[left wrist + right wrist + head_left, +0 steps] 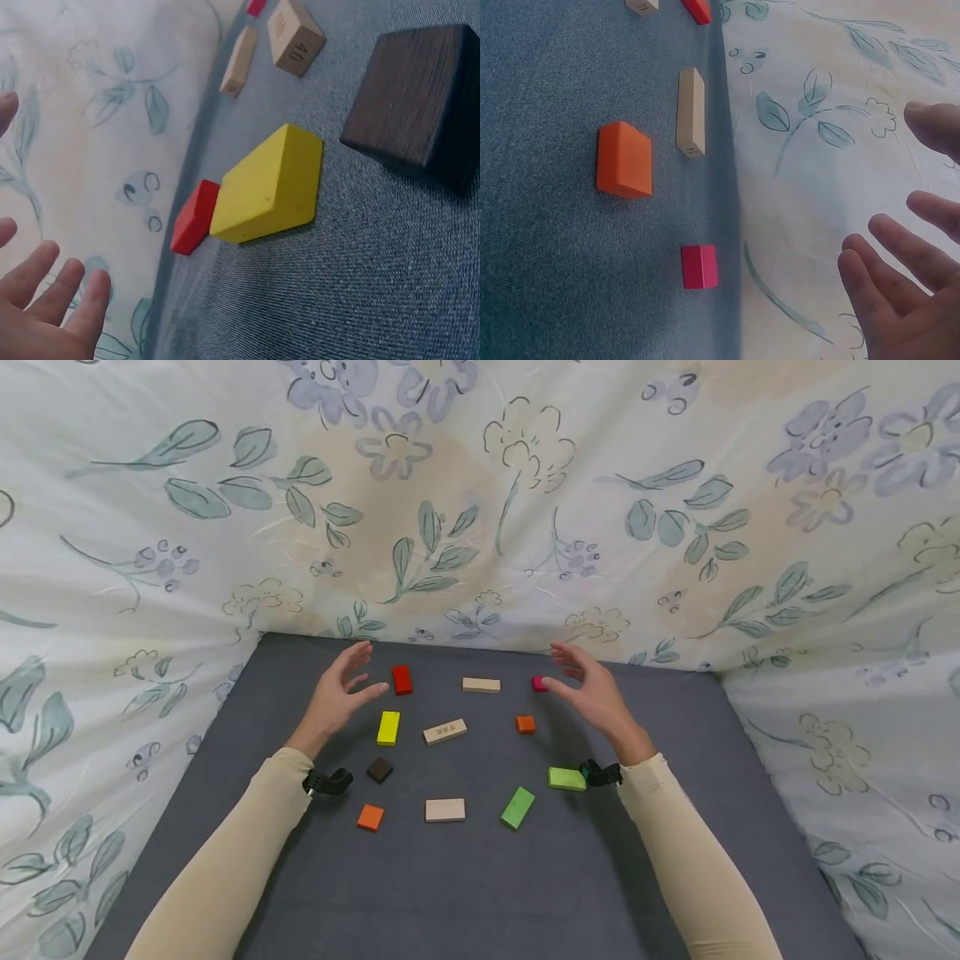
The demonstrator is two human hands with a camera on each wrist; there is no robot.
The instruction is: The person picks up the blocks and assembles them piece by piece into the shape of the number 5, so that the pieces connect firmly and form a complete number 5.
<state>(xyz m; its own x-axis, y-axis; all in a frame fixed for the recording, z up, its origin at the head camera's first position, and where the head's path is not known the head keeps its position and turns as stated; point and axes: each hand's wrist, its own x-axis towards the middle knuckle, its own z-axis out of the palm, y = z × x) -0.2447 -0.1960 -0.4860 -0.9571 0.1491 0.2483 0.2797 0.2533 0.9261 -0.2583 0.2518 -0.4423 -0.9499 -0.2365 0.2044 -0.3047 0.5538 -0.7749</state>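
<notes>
My left hand (335, 696) hovers over the left part of the dark cloth, fingers loosely spread and holding nothing. Nearest it are a red block (402, 680) and a yellow block (387, 728); a dark brown block (412, 97) looms large in the left wrist view. On the other side my right hand (592, 693) hangs in the air, relaxed, nothing in it. Its thumb overlaps a magenta block (538, 684) in the head view, but the right wrist view shows the hand apart from that block. An orange block (624, 160) lies close by.
Plain wooden blocks (445, 732) lie in the middle column, some with printed marks. Two green blocks (517, 808) are at the right front, and another orange block (371, 817) at the left front. A flowered cloth (480, 527) rises behind and beside the dark tabletop (465, 893).
</notes>
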